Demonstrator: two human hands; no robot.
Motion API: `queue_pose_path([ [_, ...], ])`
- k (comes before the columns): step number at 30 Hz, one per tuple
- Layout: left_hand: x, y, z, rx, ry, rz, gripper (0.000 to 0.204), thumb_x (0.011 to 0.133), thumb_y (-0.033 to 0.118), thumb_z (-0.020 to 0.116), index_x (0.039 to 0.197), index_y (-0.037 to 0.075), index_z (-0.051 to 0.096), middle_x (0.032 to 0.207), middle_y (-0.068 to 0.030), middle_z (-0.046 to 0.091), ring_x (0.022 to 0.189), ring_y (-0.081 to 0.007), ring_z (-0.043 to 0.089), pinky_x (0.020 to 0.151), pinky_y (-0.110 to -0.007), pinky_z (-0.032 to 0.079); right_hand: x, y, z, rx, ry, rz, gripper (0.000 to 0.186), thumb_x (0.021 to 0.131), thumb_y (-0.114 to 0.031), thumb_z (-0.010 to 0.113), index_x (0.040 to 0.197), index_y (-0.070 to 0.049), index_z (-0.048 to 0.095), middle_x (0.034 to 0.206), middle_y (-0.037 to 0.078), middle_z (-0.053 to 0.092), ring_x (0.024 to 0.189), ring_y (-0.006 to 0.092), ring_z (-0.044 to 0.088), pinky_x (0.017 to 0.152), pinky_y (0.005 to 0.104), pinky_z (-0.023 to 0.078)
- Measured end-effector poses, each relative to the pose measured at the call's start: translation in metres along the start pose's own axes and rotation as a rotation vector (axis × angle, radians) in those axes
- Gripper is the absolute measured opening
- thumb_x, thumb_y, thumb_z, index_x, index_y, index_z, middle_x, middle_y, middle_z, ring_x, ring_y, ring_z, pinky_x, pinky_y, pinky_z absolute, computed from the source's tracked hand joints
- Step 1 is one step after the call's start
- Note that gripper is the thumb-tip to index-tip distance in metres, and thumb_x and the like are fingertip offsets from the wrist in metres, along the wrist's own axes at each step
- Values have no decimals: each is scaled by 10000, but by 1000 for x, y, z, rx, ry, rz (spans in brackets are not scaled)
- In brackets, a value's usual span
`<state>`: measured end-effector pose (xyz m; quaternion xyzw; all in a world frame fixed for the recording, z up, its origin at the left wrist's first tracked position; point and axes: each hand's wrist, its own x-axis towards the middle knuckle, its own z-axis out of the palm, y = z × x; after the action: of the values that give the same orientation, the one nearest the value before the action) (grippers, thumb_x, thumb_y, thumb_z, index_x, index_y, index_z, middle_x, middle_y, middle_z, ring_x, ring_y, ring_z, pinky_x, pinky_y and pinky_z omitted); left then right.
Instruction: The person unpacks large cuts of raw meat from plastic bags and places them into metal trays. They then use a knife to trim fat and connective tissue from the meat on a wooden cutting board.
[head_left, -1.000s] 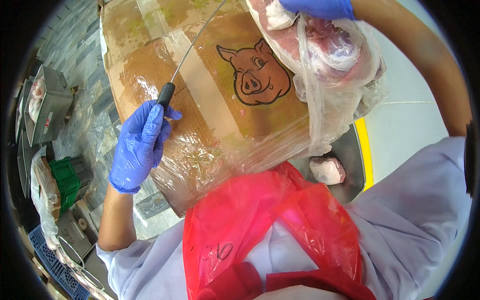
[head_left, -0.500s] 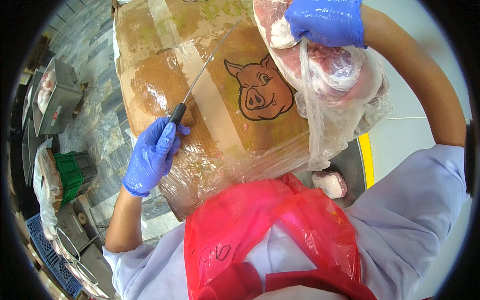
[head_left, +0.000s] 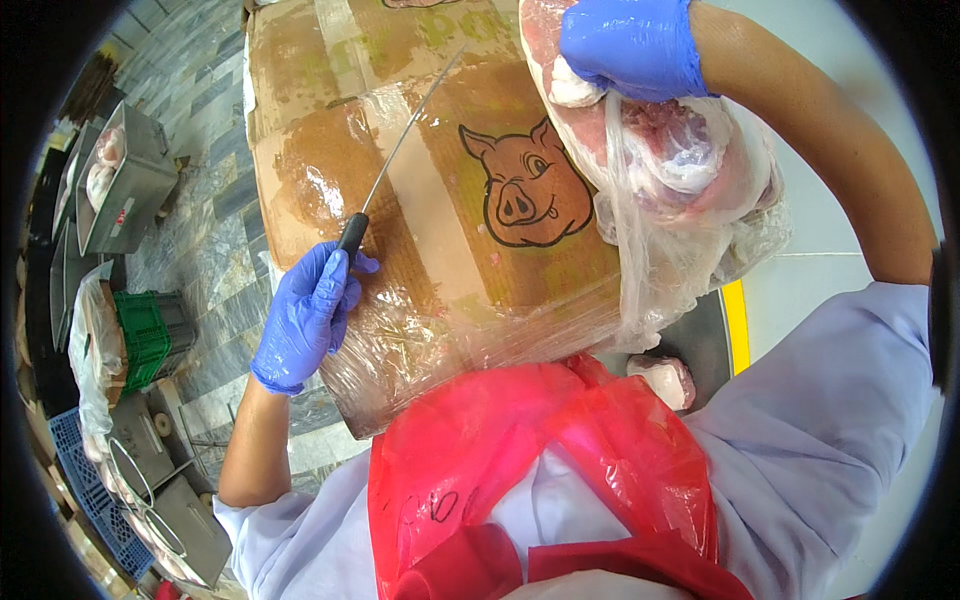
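Note:
My left hand (head_left: 305,318), in a blue glove, is closed around the black handle of a knife (head_left: 352,236). Its long thin blade points away over a wet cardboard carton (head_left: 420,210) with a printed pig's head. At the carton's far right lies a large piece of raw meat (head_left: 540,60), partly in clear plastic film (head_left: 640,240). On this meat, my blue-gloved right hand (head_left: 635,45) has its fingers curled in; they are partly hidden, and it seems to grip the meat at its edge.
A smaller meat chunk (head_left: 662,380) lies below the carton's right side, near a yellow stripe (head_left: 735,325). Over the tiled floor (head_left: 215,180) to the left stand a grey bin (head_left: 130,190) holding meat, a green crate (head_left: 145,335) and a blue crate (head_left: 95,490).
My right hand has shifted slightly left and toward me on the meat. The knife is still in my left hand, almost unmoved. The view itself has shifted a little.

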<state>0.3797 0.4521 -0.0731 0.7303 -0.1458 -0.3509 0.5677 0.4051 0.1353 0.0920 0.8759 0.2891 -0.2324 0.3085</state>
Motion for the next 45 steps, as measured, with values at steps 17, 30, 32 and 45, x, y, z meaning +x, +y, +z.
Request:
queue_pose_path([
  [17, 3, -10, 2, -74, 52, 3, 443, 993, 423, 404, 1043, 21, 584, 672, 32, 438, 457, -28, 359, 409, -181, 298, -11, 0, 6, 404, -145, 124, 110, 706, -131, 588, 714, -59, 671, 743, 157, 655, 704, 299, 625, 673, 405, 484],
  [30, 2, -12, 1, -80, 45, 20, 449, 993, 421, 402, 1053, 11, 575, 675, 29, 433, 448, -31, 368, 401, -178, 297, 9, 7, 26, 309, -76, 59, 369, 913, -319, 457, 818, -49, 689, 796, 184, 663, 758, 366, 626, 719, 444, 486],
  [32, 4, -11, 0, -84, 30, 17, 446, 993, 421, 403, 1044, 13, 575, 673, 28, 438, 445, -33, 370, 399, -179, 297, 15, 15, 35, 263, 9, 29, 388, 921, -336, 447, 824, -50, 690, 803, 180, 668, 765, 359, 631, 728, 444, 488],
  [45, 5, -14, 2, -157, 22, 20, 415, 993, 405, 414, 1047, 28, 579, 673, 33, 443, 433, -33, 360, 394, -180, 291, 48, 69, 77, 242, 492, -5, 185, 807, -176, 590, 931, -47, 640, 894, 178, 645, 831, 354, 625, 776, 412, 493],
])
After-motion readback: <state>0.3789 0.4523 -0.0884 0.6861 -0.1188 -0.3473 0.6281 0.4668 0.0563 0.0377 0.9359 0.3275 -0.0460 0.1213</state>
